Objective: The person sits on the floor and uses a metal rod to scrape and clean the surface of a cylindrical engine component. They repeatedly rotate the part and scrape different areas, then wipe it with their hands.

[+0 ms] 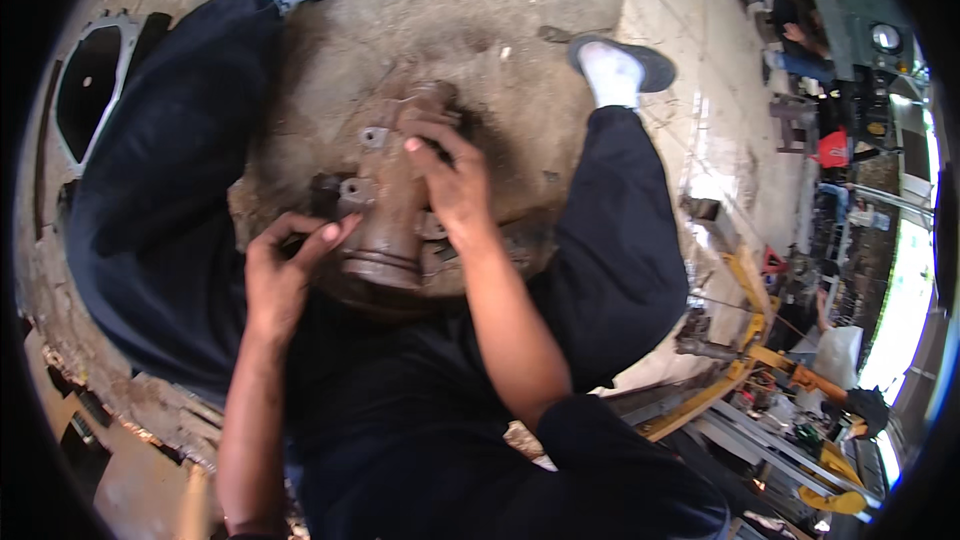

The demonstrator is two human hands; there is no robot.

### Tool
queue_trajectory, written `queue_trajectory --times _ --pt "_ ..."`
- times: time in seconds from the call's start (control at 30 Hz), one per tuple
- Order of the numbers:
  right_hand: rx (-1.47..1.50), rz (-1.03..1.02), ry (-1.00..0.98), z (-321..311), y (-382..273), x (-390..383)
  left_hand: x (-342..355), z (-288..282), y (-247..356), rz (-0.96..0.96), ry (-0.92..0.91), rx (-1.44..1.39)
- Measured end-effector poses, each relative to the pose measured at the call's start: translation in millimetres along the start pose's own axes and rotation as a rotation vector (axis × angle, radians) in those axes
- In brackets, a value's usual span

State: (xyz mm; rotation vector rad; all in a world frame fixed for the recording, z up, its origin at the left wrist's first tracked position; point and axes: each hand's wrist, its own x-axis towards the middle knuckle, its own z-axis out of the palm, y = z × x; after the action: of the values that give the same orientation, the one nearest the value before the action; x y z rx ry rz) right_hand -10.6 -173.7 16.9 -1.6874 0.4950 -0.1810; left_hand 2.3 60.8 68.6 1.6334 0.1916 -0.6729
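Note:
A rusty brown cylindrical metal housing (388,225) with bolt lugs along its sides lies on the floor between my legs. Its ringed end points toward me, and the far end is dark and grimy. My right hand (455,180) grips its right side toward the far end, with thumb and fingers bent over the top. At the near left, my left hand (285,275) has thumb and fingers apart and holds nothing. Those fingertips are beside a lug with a hole (354,190); whether they touch the housing I cannot tell.
A flat metal frame (100,90) lies beyond my left leg. On the right are a yellow bent bar (740,375), metal rails (750,435), a red object (832,148) and other people. Rusty metal plates (140,485) fill the lower left.

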Motion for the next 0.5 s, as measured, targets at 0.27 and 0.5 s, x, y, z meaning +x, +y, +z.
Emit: queue_trajectory --times 0.27,0.5 --pt "0.0 0.112 0.011 -1.7 1.6 4.7 36.1 42.0 5.9 0.273 0.179 0.569" --pt "-0.095 0.091 -0.007 -1.6 -4.3 2.4 61.1 50.3 25.5 0.127 0.11 0.73"
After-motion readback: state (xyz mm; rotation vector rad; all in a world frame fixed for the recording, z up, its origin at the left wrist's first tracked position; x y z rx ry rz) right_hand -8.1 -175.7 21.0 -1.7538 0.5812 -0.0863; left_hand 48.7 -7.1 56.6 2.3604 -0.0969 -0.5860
